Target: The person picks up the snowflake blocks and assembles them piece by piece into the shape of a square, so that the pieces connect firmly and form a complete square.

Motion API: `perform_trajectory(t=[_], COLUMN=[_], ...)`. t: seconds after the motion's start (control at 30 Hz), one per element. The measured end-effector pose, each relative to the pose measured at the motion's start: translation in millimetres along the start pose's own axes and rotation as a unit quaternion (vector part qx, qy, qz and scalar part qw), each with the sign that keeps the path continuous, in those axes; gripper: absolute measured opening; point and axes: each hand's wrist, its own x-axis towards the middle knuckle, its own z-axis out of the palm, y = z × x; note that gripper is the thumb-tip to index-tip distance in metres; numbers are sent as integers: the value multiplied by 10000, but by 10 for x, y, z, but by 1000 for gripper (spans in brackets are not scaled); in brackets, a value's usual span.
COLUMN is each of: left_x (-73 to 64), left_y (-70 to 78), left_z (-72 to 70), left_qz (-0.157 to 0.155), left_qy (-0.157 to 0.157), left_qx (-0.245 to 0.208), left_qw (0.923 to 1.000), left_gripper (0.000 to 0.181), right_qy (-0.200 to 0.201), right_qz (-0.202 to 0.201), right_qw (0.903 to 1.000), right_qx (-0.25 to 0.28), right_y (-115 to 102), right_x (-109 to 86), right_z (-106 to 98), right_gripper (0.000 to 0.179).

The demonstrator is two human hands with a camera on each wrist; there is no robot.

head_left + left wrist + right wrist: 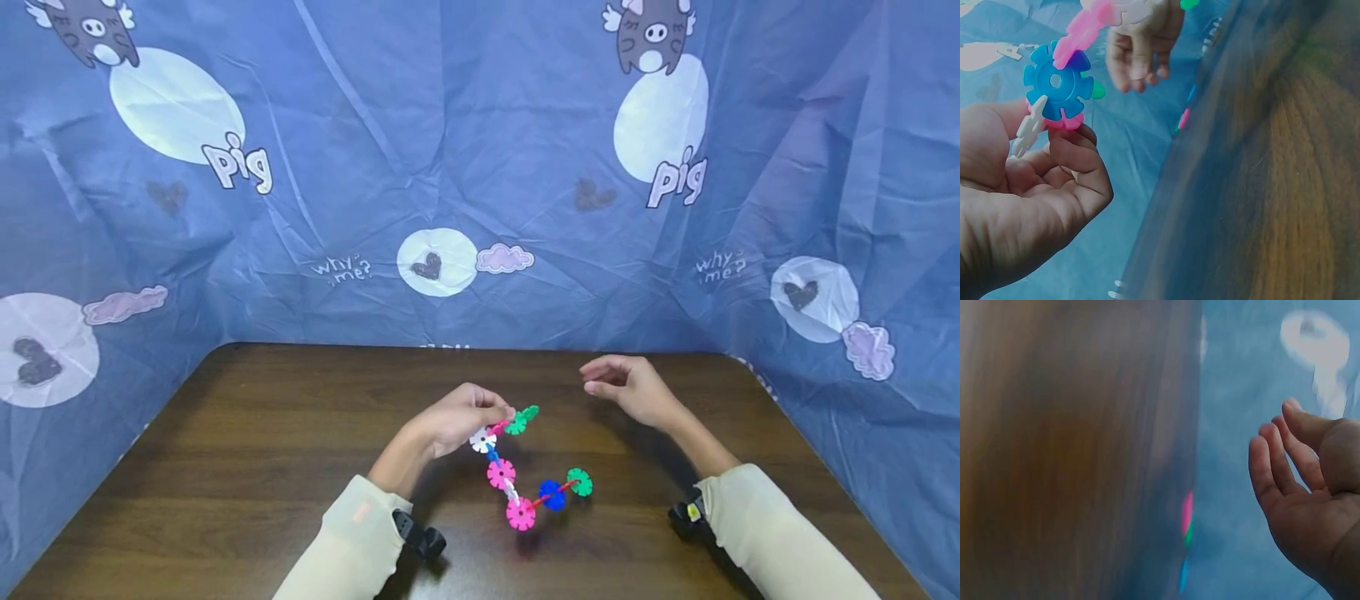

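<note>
A chain of notched plastic flower discs runs down and to the right from my left hand [461,421] in the head view. My left thumb and fingers pinch it near its upper end, by a pink disc [497,428] between a white disc [482,440] and a green disc [516,423]. Lower down come pink discs [521,514], a blue disc [552,496] and a green end disc [580,482]. Close up in the left wrist view, a blue disc [1072,90] stands above the fingertips. My right hand [633,390] hovers to the right, fingers loosely bent, holding nothing.
Under both hands lies a dark wooden table [262,467]. A blue printed cloth [525,167] surrounds it at the back and sides. Small pink, green and blue patches show along the table edge in the right wrist view. A dark wrist camera [420,536] sits on the left sleeve.
</note>
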Motion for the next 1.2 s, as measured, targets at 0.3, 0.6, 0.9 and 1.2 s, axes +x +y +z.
perform_trajectory(t=[0.3, 0.6, 0.9, 1.2], left_x=[-4, -13, -4, 9], left_y=[-39, -54, -16, -29], left_z=[-38, -64, -33, -76], left_qz=[-24, 24, 15, -88], left_qy=[-110, -130, -185, -48], left_qx=[-36, -80, -111, 180], left_qw=[9999, 9999, 9998, 9998], left_gripper=[23, 22, 22, 25], right_qy=[848, 590, 231, -38], right_qz=[550, 1425, 1991, 1631], right_qw=[9884, 9687, 9743, 9840], right_qx=[-1132, -1947, -1027, 710], right_y=[690, 926, 836, 170], right_x=[61, 130, 123, 142], right_z=[-507, -587, -656, -189], right_gripper=[26, 43, 23, 26])
